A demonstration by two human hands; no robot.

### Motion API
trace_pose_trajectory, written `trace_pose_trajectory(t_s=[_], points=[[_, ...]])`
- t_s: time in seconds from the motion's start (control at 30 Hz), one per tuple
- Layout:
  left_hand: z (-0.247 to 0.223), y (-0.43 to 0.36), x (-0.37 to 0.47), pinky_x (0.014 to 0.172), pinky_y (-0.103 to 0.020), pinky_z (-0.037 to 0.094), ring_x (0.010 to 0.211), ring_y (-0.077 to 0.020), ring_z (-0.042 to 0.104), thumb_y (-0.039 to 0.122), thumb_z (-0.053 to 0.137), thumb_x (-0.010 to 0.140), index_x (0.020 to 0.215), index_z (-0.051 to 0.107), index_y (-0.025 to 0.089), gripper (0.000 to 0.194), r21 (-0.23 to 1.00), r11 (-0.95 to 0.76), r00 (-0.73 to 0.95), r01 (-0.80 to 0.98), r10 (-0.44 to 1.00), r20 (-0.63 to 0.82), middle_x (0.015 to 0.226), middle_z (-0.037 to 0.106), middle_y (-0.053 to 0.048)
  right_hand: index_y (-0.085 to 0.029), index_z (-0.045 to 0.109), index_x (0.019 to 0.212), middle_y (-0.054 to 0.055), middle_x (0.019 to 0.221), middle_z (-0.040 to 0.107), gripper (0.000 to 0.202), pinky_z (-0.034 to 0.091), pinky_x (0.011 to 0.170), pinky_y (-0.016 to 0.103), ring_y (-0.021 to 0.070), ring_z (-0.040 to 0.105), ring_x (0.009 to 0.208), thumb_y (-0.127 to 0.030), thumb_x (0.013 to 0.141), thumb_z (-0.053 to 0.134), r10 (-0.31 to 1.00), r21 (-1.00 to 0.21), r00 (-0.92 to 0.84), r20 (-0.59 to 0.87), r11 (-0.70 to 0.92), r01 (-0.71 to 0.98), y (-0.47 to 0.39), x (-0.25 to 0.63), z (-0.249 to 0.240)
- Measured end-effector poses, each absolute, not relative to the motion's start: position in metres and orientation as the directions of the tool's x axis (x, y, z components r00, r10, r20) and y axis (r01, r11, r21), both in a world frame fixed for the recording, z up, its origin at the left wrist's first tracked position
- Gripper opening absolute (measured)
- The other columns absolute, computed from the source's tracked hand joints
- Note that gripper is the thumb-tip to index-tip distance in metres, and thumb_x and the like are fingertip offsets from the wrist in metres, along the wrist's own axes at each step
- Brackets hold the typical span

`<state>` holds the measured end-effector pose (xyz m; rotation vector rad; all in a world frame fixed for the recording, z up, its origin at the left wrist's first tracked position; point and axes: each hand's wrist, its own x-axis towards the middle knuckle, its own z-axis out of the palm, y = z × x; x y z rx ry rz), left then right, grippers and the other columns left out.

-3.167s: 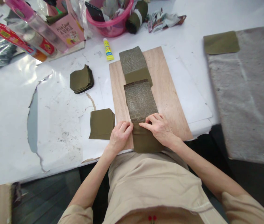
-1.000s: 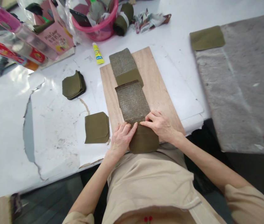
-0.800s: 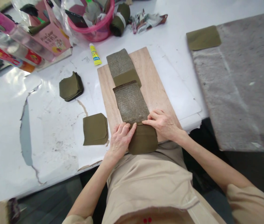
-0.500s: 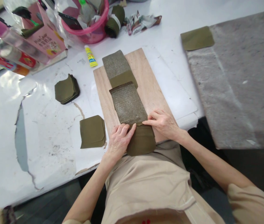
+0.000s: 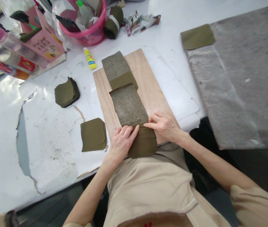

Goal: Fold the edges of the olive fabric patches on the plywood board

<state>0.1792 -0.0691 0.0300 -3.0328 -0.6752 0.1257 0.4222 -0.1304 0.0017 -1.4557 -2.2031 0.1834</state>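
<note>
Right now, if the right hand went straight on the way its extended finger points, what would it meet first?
Probably the left hand: its nearest fingertip lies just ahead on the olive piece, though relative height is hard to judge.

A small craft workshop, by the look of it: a paper-covered worktable (image 5: 51,126) holds stacked olive fabric pieces (image 5: 65,93), a wooden board (image 5: 148,85), a glue tube (image 5: 90,59) and a pink basket (image 5: 86,34) of supplies
</note>
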Motion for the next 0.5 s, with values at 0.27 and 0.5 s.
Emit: trace_pose_trajectory(t_s=[0.27, 0.5], points=[[0.038, -0.067, 0.191, 0.091, -0.042, 0.045, 0.102, -0.0252, 0.053, 0.017, 0.043, 0.095, 0.146, 0.038, 0.019, 0.051, -0.072, -0.912, 0.904, 0.404, 0.41, -0.119, 0.107, 0.058, -0.011, -0.023, 0.071, 0.109, 0.007, 0.092, 0.06, 0.025, 0.04, 0.082, 0.033, 0.0197, 0.048, 0.091, -0.021, 0.097, 0.05, 0.899, -0.384, -0.304, 0.315, 0.414, 0.825, -0.131, 0.422, 0.002], [0.029, -0.068, 0.195, 0.094, -0.039, 0.043, 0.111, -0.0249, 0.051, 0.016, 0.045, 0.095, 0.143, 0.042, 0.016, 0.048, -0.062, -0.919, 0.919, 0.39, 0.393, -0.039, 0.117, 0.058, -0.012, -0.021, 0.072, 0.106, 0.007, 0.091, 0.062, 0.024, 0.044, 0.081, 0.03, 0.0188, 0.051, 0.092, -0.021, 0.097, 0.05, 0.916, -0.475, -0.255, 0.309, 0.381, 0.793, -0.128, 0.427, 0.0]])
